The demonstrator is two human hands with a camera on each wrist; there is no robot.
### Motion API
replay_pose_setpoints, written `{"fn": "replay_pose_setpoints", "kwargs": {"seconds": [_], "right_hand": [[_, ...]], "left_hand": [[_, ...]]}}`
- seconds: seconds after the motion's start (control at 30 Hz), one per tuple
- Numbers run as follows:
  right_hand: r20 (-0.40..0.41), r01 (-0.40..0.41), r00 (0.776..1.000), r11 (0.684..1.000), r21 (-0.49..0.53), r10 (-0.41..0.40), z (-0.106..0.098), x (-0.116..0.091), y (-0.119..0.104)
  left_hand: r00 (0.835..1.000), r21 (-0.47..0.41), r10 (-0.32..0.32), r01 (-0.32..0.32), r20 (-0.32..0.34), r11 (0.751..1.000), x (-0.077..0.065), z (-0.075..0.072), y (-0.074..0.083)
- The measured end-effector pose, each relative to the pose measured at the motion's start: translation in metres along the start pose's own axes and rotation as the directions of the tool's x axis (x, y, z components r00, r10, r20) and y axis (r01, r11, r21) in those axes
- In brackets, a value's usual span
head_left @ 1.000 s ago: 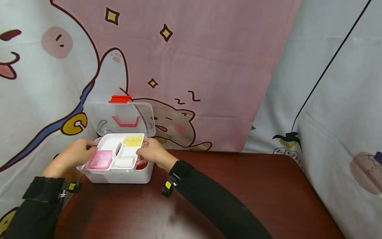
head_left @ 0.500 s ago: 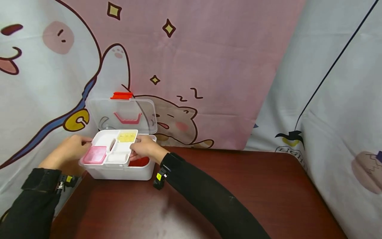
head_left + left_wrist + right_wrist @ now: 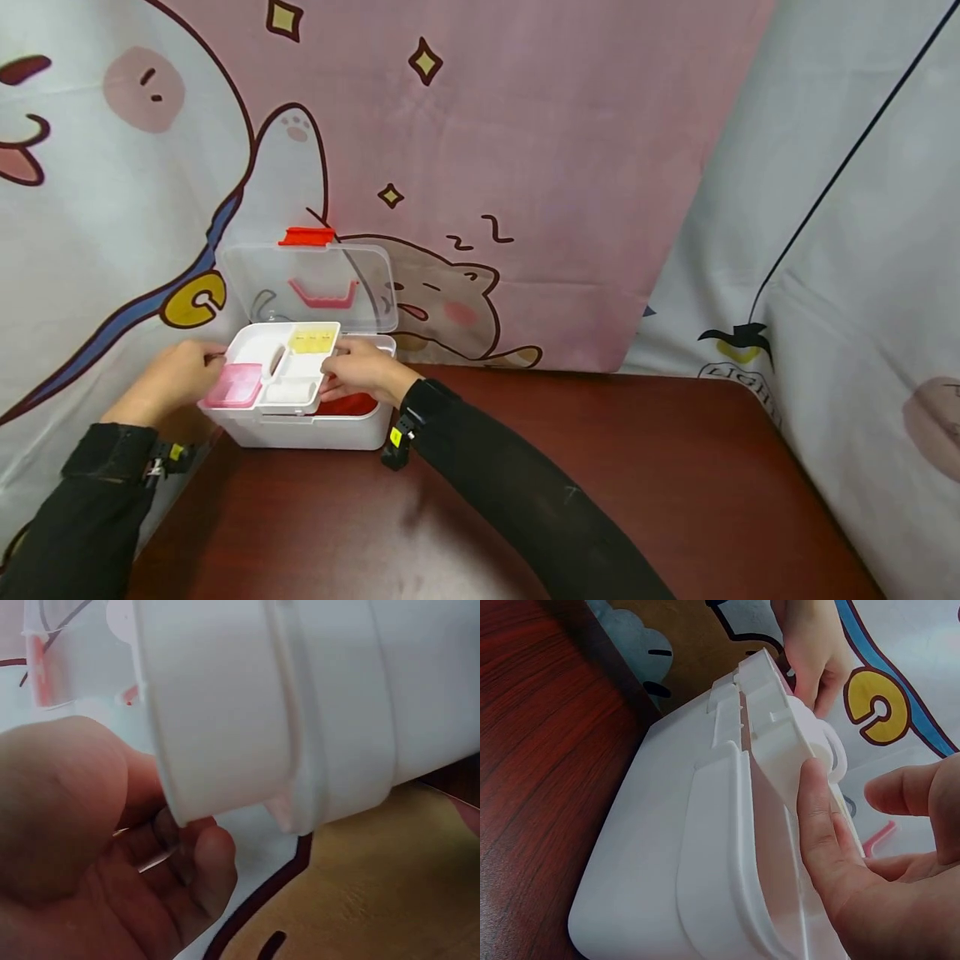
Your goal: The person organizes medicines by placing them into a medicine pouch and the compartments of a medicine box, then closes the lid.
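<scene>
A white divided tray (image 3: 288, 367) with a pink lid, a yellow label and a slot handle sits over the left part of a white storage box (image 3: 315, 435). My left hand (image 3: 171, 377) grips the tray's left edge. In the left wrist view, fingertips (image 3: 214, 851) of that hand curl below a white rim. My right hand (image 3: 362, 370) holds the tray's right edge. The right wrist view shows its fingers (image 3: 817, 814) against that edge, with the tray tilted above the box wall. Something red (image 3: 348, 406) shows inside the box, right of the tray.
The clear lid (image 3: 322, 275) stands raised behind the box, with a red latch (image 3: 307, 237) on top and a pink handle (image 3: 324, 297). The box rests near the left edge of a dark red-brown table (image 3: 600, 467). A printed cloth (image 3: 540, 167) hangs behind.
Both hands have carried the tray left relative to the box. More of the red inside shows at the right. In the last half second, it has shifted slightly further left.
</scene>
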State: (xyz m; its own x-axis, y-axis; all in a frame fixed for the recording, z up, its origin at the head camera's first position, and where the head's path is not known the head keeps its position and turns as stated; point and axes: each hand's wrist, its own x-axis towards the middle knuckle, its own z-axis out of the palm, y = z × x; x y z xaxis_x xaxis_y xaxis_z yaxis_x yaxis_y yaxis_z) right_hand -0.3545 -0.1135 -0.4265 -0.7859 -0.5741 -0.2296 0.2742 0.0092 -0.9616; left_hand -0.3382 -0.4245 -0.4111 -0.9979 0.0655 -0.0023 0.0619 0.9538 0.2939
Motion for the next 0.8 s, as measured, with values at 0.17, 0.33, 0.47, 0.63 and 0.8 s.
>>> {"fn": "replay_pose_setpoints", "kwargs": {"seconds": [0.17, 0.33, 0.47, 0.63, 0.8], "right_hand": [[-0.014, -0.015, 1.000, 1.000, -0.004, 0.015, 0.0014, 0.0011, -0.0033], [-0.010, -0.009, 1.000, 1.000, 0.021, 0.009, 0.0023, 0.0024, -0.0036], [0.004, -0.011, 1.000, 0.999, 0.032, 0.011, 0.0049, 0.0035, -0.0040], [-0.001, 0.001, 1.000, 1.000, 0.023, -0.001, 0.0077, 0.0045, -0.0046], [0.006, 0.007, 1.000, 1.000, 0.023, -0.007, 0.0088, 0.0065, -0.0031]], "left_hand": [[1.000, 0.018, 0.023, -0.023, -0.020, 1.000, 0.0026, -0.0001, -0.0012], [1.000, 0.008, 0.019, -0.019, -0.024, 1.000, 0.0024, 0.0001, -0.0013], [1.000, 0.015, 0.005, -0.005, -0.012, 1.000, 0.0007, -0.0015, -0.0022], [1.000, 0.026, -0.006, 0.007, -0.022, 1.000, 0.0001, -0.0047, -0.0038], [1.000, 0.048, 0.009, -0.008, -0.028, 0.999, 0.0021, -0.0051, -0.0057]]}}
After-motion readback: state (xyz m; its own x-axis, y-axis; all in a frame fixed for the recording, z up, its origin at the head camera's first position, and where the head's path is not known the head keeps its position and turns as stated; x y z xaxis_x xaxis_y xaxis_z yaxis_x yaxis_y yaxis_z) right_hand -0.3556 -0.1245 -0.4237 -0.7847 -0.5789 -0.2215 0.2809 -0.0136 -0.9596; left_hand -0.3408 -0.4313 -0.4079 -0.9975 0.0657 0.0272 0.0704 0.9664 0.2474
